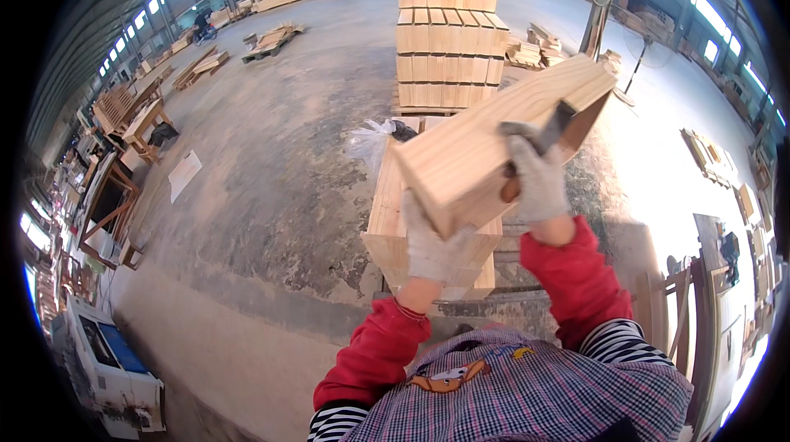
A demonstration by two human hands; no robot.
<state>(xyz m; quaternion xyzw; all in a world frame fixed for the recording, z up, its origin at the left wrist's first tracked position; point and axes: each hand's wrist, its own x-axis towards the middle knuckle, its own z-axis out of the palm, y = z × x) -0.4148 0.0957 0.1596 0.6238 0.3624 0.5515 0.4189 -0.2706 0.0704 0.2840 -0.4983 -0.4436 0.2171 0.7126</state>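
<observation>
We reach forward: left hand point(439, 251) low, clasping near corner of tilted box point(469, 141); right hand point(539, 183) higher, closed round dark tool point(558, 124) at box's side.

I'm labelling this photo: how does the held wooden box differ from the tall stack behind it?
The wooden box is a single item; the tall stack has several layers.
The wooden box slants, with the left hand at its near corner; the tall stack stands upright.
The wooden box is close up; the tall stack stands farther off.
Both are pale wood.
</observation>
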